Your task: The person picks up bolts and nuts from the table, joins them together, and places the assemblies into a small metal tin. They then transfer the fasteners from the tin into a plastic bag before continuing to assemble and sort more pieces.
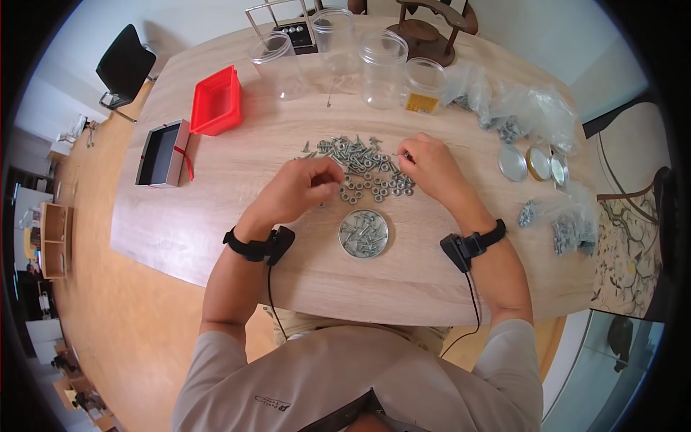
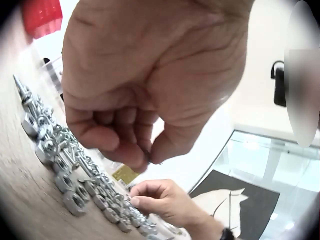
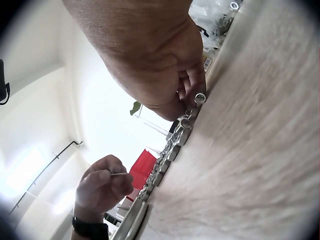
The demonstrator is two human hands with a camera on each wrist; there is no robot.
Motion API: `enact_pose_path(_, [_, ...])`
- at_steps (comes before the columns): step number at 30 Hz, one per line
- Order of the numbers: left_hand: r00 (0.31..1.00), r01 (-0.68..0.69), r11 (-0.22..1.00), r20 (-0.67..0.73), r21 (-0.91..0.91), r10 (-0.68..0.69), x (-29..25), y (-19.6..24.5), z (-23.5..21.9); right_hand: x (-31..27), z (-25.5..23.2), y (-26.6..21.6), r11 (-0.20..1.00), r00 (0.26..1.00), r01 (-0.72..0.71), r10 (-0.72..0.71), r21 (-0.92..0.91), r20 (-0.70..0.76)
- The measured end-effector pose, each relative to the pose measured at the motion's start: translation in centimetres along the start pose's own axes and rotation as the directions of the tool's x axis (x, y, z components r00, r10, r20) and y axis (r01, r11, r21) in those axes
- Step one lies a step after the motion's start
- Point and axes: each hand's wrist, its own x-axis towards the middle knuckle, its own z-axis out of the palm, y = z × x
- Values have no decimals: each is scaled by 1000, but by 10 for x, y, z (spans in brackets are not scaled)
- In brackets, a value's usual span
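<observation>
A loose pile of screws [image 1: 350,151] and hex nuts [image 1: 379,194] lies mid-table. My left hand [image 1: 299,189] is held over the pile's left side, thumb and fingertips pinching a thin metal screw [image 3: 118,174] whose shank sticks out. At the pile's right edge is my right hand [image 1: 434,167], fingers curled down low over the table. A round screw head [image 3: 200,98] shows right at its fingertips, and the rest of that screw is hidden. Closer to my body sits a shallow round lid [image 1: 341,245] with several screws [image 1: 365,232] inside.
Clear plastic jars [image 1: 383,72] stand along the back. A red bin [image 1: 217,101] and an open grey box [image 1: 164,155] are at the left. On the right lie plastic bags of hardware [image 1: 533,115], round lids [image 1: 512,163] and smaller bags [image 1: 574,227].
</observation>
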Motion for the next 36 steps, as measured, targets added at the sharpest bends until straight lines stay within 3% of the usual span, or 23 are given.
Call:
enact_pose_path(1, [995, -1, 991, 97, -137, 15, -2, 0, 1, 0, 2, 1, 1000, 1000, -1, 1, -3, -5])
enact_pose_path(4, [948, -89, 995, 303, -47, 100, -4, 7, 10, -2, 3, 2, 1000, 1000, 4, -4, 12, -1])
enact_pose_path(7, [943, -27, 997, 329, -70, 49, -6, 13, 21, 0, -1, -2, 999, 1000, -1, 0, 46, 4])
enact_pose_path(11, [934, -72, 997, 351, 25, 58, -6, 15, 17, 0, -13, -9, 976, 996, -53, 38, 211, 75])
enact_pose_path(13, [920, -37, 999, 390, 34, 21, -6, 19, 14, -1, -27, -23, 948, 964, -91, 6, 306, 267])
enact_pose_path(16, [965, -110, 994, 242, 22, 101, -5, 10, 10, -3, -42, -51, 912, 870, -52, -158, 406, 466])
enact_pose_path(17, [989, -59, 994, 143, 94, 45, -4, 10, 6, -6, -43, -59, 899, 829, -25, -226, 437, 511])
enact_pose_path(19, [997, 60, 974, -64, 220, -47, 0, 12, -1, -12, -34, -69, 893, 792, 56, -312, 446, 525])
enact_pose_path(21, [992, -5, 964, -120, 265, 38, 2, 6, -1, -20, -19, -67, 850, 760, 185, -442, 493, 477])
enact_pose_path(24, [979, -102, 926, -127, 362, 157, 7, -11, 6, -22, -27, -85, 902, 734, -34, -270, 431, 623])
enact_pose_path(27, [963, -145, 870, -134, 472, 233, 8, -13, 11, -26, -19, -87, 893, 781, -17, -270, 451, 563])
enact_pose_path(30, [952, -159, 833, -143, 531, 272, 10, -17, 14, -24, -26, -98, 921, 784, -111, -149, 372, 603])
enact_pose_path(33, [954, -133, 804, -146, 580, 263, 12, -16, 17, -19, -19, -63, 989, 960, 127, -143, 82, 239])
enact_pose_path(36, [950, -119, 781, -158, 614, 269, 11, -14, 20, -10, -21, -34, 998, 1000, 13, -12, -63, 26])
